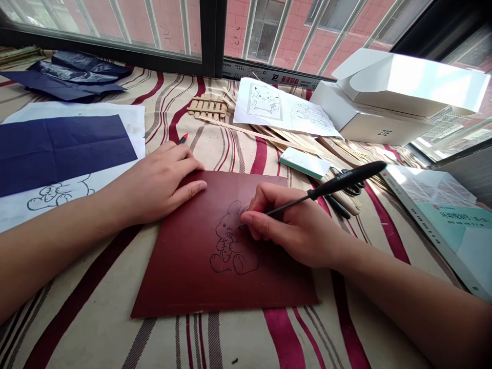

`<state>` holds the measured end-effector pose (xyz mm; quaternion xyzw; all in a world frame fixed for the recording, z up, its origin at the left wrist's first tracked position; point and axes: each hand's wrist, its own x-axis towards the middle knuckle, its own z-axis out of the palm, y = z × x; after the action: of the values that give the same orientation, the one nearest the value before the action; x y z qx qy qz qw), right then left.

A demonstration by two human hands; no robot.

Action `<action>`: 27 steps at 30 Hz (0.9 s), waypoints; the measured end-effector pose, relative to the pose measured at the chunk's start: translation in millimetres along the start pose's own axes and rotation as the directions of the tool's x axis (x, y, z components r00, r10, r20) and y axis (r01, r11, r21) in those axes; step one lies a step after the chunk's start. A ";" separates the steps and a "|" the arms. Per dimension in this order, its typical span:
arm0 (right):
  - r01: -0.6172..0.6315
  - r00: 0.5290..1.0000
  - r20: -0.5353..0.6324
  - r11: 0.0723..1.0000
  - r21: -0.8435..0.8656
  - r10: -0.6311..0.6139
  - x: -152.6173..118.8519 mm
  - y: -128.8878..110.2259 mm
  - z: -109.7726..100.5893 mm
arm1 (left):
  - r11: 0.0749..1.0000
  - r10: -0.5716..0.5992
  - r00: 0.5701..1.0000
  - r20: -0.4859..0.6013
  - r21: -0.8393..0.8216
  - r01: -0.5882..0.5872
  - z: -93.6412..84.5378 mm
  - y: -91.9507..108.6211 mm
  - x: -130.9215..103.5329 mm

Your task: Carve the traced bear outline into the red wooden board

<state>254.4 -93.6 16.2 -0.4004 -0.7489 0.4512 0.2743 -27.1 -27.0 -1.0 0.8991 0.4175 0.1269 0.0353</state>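
Note:
A dark red board [172, 287] lies on the striped cloth, with a line drawing of a bunny holding a carrot [227, 251] on it. My right hand [292, 225] pinches the thin metal shaft of a black-handled screwdriver [338, 180] low down, its tip at the drawing near the bunny's face. The handle points up to the right. My left hand [169, 179] rests flat over the board's upper left edge, fingers loosely bent and holding nothing. Just beyond its knuckles the red tip of a pencil or pen [183, 138] shows; the rest is hidden.
Dark blue sheets [57, 146] and a drawn paper [77, 192] lie at left. Behind the board are a small stick raft [207, 106], printed drawings [280, 107], wooden strips and a small box [303, 162]. Scissors [351, 187], a book [442, 215] and a white box [384, 123] stand right.

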 end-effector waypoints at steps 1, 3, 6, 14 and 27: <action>0.004 1.000 0.002 1.000 0.013 -0.004 0.0 0.6 0.2 | 1.000 -0.007 1.000 0.016 0.002 0.007 -0.6 0.5 0.2; 0.008 1.000 0.012 1.000 0.022 -0.008 -0.2 1.4 0.5 | 1.000 -0.010 1.000 0.022 0.005 0.010 -1.4 1.5 0.5; 0.007 1.000 0.021 1.000 0.012 -0.007 -0.4 1.6 0.6 | 1.000 -0.001 1.000 0.006 0.012 0.001 -0.8 1.7 0.9; 0.020 1.000 0.021 0.991 -0.131 -0.017 0.1 1.3 -1.4 | 1.000 0.011 1.000 0.003 0.027 -0.011 -0.5 0.5 1.5; 0.011 1.000 -0.014 0.998 -0.068 -0.012 -1.6 3.3 1.1 | 1.000 0.003 1.000 0.025 0.031 -0.004 -3.3 2.9 1.1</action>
<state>255.5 -94.5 12.7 -0.4084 -0.7641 0.4210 0.2686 -25.2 -28.2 2.9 0.9019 0.4172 0.1092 0.0265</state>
